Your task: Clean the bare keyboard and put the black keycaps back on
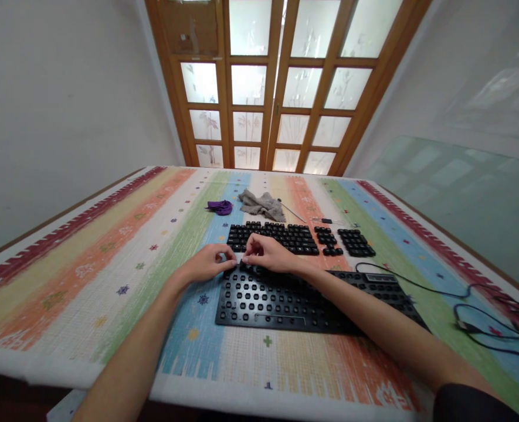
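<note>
A black keyboard base (268, 321) with its keycaps off and rows of bare key sockets lies in front of me. At its top left corner, my left hand (210, 262) has thumb and index finger curled together, with whatever is between them hidden. Just beside it, my right hand (265, 253) pinches at the top row, where a small black keycap (242, 265) shows under the fingertips. Behind the base, loose black keycaps (292, 237) are laid out in keyboard order, with a separate number-pad group (356, 242) to the right.
Beyond the keycaps lie a purple cloth band (219, 207), a grey rag (263, 205), a thin rod-like tool (292, 211) and a small wire tool with a black handle (326, 221). The black cable (465, 290) coils on the striped tablecloth (149, 234) at right.
</note>
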Tool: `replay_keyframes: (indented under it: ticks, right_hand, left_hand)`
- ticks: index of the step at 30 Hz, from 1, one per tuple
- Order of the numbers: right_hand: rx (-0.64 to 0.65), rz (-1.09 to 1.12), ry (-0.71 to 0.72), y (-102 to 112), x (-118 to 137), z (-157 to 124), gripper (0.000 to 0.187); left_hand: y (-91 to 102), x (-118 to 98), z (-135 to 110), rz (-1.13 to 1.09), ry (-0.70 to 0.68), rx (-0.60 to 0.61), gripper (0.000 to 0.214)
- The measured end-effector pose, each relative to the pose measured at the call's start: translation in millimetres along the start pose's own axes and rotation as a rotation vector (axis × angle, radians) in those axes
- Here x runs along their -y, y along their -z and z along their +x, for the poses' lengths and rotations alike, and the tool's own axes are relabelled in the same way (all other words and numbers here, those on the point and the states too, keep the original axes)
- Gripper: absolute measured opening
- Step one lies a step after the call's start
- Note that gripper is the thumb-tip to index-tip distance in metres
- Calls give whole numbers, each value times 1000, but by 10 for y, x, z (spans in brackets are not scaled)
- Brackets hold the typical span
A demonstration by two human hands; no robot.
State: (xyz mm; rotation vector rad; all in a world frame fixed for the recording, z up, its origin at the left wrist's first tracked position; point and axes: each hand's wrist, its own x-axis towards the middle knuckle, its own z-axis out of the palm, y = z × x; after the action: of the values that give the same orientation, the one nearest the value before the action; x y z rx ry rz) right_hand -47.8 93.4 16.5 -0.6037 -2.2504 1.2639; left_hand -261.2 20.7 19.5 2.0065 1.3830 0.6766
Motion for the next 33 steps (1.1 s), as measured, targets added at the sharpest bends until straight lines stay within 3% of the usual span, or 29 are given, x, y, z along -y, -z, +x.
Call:
replay_keyframes:
  ticks: [9, 20, 33]
  right_hand:
    - [-55, -17, -15, -44, -65, -90, 23]
    - [-89, -150, 43, -138, 76, -176, 19]
    - [-115, -496, 307, -147, 80, -267, 7]
  left_hand:
    - [-28, -33, 1, 35, 20, -56, 19]
    - [-56, -63, 8, 51, -139, -28, 24]
    - [-98, -65, 12, 88, -164, -43, 17]
